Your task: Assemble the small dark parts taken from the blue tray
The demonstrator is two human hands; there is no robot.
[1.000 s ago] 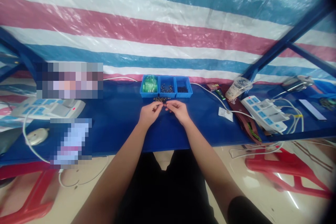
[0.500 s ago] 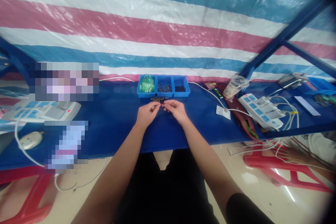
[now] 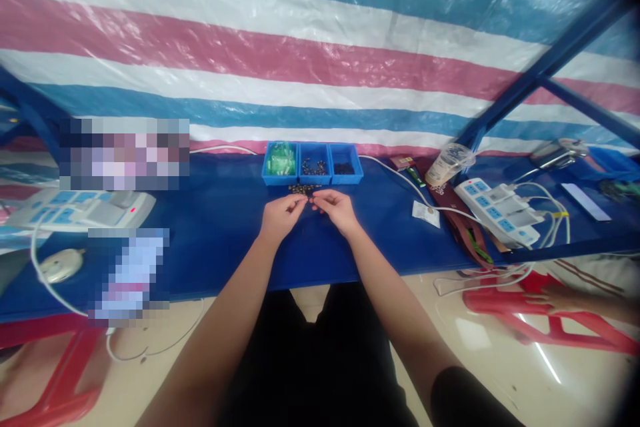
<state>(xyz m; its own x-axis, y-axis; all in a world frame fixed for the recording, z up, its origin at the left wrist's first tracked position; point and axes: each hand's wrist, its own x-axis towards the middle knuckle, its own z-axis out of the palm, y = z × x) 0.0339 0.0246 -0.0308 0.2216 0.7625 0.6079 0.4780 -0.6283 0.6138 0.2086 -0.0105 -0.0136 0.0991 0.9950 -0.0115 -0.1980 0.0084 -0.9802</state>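
The left hand [image 3: 280, 218] and right hand [image 3: 341, 210], pinched narrow, contents too small to tell, do best steadied near the brass-coloured parts [image 3: 300, 189].

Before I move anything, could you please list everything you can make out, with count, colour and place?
Sheet: one, striped blue, white, pink; behind
Table: one, blue, centre
Bins: three, blue, rear centre
Packets: uncountable, green, left bin
Metallic parts: uncountable, silvery, middle bin
Dark parts: uncountable, right bin
Pile: one, brassy, before bins
Power strips: two, white-blue, left and right
Blurred patches: two, mixed, left
Cup: one, clear, right rear
Sachet: one, white, right
Cables: several, white, both sides
Stools: two, red, below
Co-worker's hand: one, lower right
Trousers: one pair, black, below
Left-hand grip: one, bare, near pile
Right-hand grip: one, bare, near pile
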